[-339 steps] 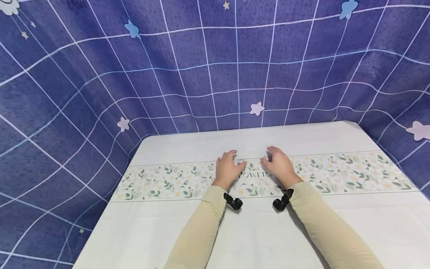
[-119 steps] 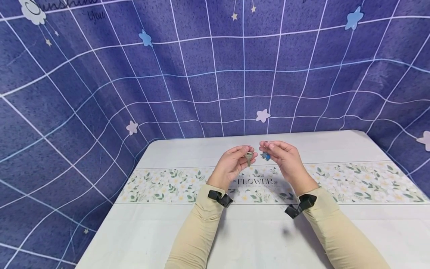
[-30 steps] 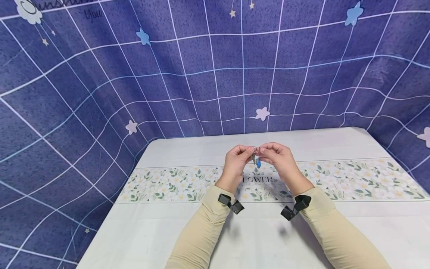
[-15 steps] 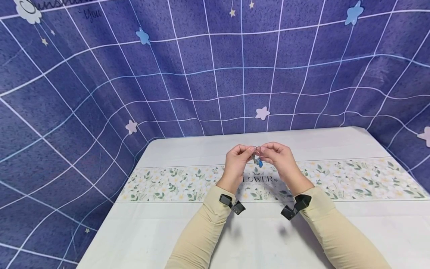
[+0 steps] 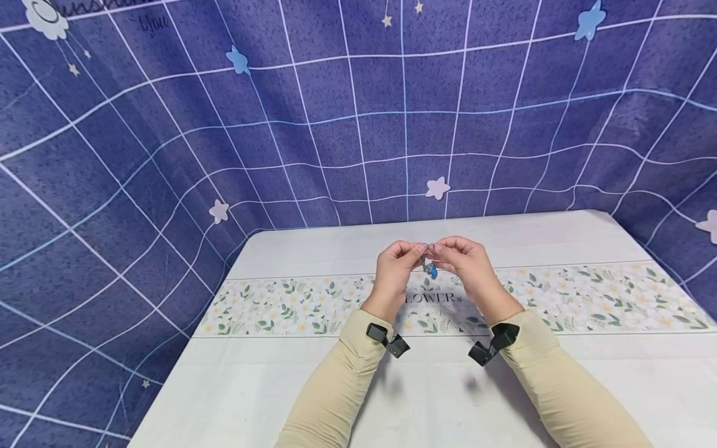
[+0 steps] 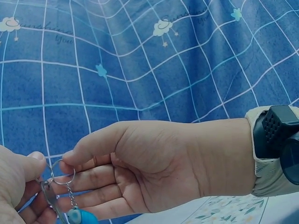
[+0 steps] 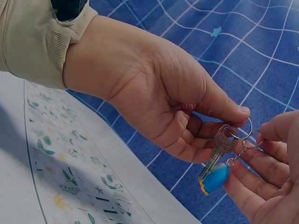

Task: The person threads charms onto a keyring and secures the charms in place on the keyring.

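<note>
While white tablecloth (image 5: 426, 398) lies nearest, over its floral band (image 5: 582, 302): left hand (image 5: 391, 274), pinching a metal ring (image 7: 251, 128), key (image 7: 225, 143) hanging long axis downward; right hand (image 5: 468, 264), equally near, pinching a second ring (image 6: 74, 174), blue charm (image 7: 217, 179) below; rings crossing between, linkage unclear; far, blue curtain (image 5: 336, 143).

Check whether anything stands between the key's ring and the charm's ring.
Nothing visible does: the key's ring, pinched by the left hand, appears to touch or overlap the charm's ring, pinched by the right hand. Whether they interlock I cannot tell.
</note>
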Motion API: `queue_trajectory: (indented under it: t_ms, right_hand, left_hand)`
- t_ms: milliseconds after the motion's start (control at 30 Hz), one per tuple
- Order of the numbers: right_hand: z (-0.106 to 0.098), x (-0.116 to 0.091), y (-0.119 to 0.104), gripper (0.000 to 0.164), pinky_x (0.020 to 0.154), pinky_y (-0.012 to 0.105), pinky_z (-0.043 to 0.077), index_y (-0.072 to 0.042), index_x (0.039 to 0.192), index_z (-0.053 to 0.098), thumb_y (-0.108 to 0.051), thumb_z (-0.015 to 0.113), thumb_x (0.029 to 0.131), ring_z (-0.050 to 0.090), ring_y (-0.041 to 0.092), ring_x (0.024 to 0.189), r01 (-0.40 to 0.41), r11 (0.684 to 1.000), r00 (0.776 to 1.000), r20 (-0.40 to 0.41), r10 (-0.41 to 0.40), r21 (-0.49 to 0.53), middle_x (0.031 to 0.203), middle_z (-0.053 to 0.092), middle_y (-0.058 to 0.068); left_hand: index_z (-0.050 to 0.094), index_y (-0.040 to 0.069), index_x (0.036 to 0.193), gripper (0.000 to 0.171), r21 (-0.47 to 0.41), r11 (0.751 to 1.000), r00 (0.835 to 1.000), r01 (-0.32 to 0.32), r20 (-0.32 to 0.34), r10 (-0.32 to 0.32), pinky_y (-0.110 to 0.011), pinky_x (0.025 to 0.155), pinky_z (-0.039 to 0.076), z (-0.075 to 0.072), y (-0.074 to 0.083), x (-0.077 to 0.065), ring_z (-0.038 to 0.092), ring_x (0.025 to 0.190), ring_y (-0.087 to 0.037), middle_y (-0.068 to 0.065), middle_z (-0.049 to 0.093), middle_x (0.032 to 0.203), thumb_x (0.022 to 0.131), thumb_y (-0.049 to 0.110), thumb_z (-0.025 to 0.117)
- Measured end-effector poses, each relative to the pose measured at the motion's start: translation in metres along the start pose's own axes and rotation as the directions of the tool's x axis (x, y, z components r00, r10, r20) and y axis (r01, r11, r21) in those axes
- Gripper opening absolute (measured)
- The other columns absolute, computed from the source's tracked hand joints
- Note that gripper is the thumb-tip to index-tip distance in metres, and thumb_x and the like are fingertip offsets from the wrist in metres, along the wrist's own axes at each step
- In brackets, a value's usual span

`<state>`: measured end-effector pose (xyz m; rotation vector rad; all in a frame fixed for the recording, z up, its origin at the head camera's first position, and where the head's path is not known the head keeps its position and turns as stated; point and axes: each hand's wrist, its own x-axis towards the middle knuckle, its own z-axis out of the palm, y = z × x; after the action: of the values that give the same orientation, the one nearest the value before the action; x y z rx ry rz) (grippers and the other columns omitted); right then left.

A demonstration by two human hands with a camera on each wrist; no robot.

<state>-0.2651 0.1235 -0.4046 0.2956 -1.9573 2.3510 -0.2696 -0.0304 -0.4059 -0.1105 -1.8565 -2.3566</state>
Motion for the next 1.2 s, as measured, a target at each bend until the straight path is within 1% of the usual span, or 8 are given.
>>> queue_trajectory:
  t_ms: [100,300,567,800,867,1033,1200]
  right_hand:
    - [0.0001,-0.0001,0.0000,0.021,0.084,0.029,0.059,0.011,0.105,0.062,-0.010,0.062,0.100,0.072,0.008,0.088,-0.002,1.000,1.000,0.001,0.002,-0.004,0.089,0.073,-0.005]
    - [0.0001,-0.0001,-0.0003,0.017,0.085,0.029,0.059,0.007,0.102,0.063,-0.010,0.062,0.101,0.072,0.008,0.089,-0.005,1.000,1.000,-0.007,0.005,0.002,0.090,0.073,-0.007]
    - [-0.0002,-0.0002,-0.0002,0.017,0.085,0.029,0.059,0.007,0.102,0.063,-0.009,0.061,0.101,0.072,0.008,0.089,-0.005,1.000,1.000,-0.008,0.005,0.001,0.091,0.073,-0.007]
    - [0.0015,-0.0007,0.0010,0.015,0.082,0.028,0.059,0.008,0.102,0.063,-0.007,0.062,0.099,0.072,0.009,0.086,0.024,1.000,0.999,-0.024,-0.024,-0.021,0.088,0.074,-0.007]
    - [0.0021,-0.0007,0.0019,0.018,0.082,0.029,0.059,0.011,0.105,0.062,-0.006,0.062,0.099,0.072,0.009,0.085,0.042,0.998,0.999,-0.027,-0.043,-0.038,0.088,0.075,-0.005]
    - [0.0037,-0.0006,0.0029,0.023,0.086,0.034,0.059,0.016,0.109,0.060,-0.005,0.060,0.099,0.072,0.007,0.088,0.079,0.992,0.996,-0.030,-0.082,-0.099,0.094,0.075,0.000]
    - [0.0047,-0.0015,0.0028,0.021,0.087,0.039,0.058,0.014,0.109,0.062,-0.003,0.061,0.098,0.072,0.006,0.085,0.111,0.980,0.992,-0.043,-0.119,-0.162,0.096,0.076,0.009]
  left_hand:
    - [0.069,0.006,0.081,0.012,-0.003,1.000,1.000,-0.001,-0.003,0.001,-0.027,0.079,0.057,0.0002,-0.0003,0.0001,0.067,0.079,-0.010,-0.001,0.072,0.089,0.091,0.006,0.075]
    - [0.070,0.009,0.081,0.012,-0.009,1.000,1.000,0.003,-0.006,-0.003,-0.028,0.081,0.058,0.0004,-0.0004,0.0009,0.066,0.079,-0.010,0.001,0.072,0.087,0.091,0.005,0.075]
    - [0.070,0.009,0.081,0.012,-0.010,1.000,1.000,0.007,0.000,-0.007,-0.029,0.082,0.058,-0.0001,-0.0003,0.0006,0.066,0.078,-0.009,0.001,0.071,0.087,0.091,0.005,0.074]
    - [0.070,0.007,0.081,0.011,0.004,1.000,1.000,0.004,-0.012,-0.004,-0.029,0.082,0.058,0.0000,-0.0010,0.0003,0.065,0.078,-0.010,0.000,0.071,0.088,0.090,0.005,0.076]
    - [0.070,0.006,0.082,0.010,0.013,1.000,1.000,0.002,-0.014,-0.001,-0.029,0.082,0.058,0.0001,-0.0011,0.0002,0.065,0.079,-0.010,0.001,0.071,0.089,0.090,0.006,0.076]
    - [0.071,0.004,0.084,0.009,0.027,1.000,1.000,-0.003,-0.019,0.004,-0.028,0.081,0.058,0.0002,-0.0014,-0.0001,0.064,0.078,-0.009,0.001,0.071,0.089,0.090,0.008,0.077]
    - [0.071,0.004,0.084,0.009,0.024,1.000,0.999,-0.016,-0.029,0.016,-0.027,0.078,0.057,0.0015,-0.0030,-0.0001,0.062,0.076,-0.008,0.000,0.072,0.087,0.090,0.007,0.077]
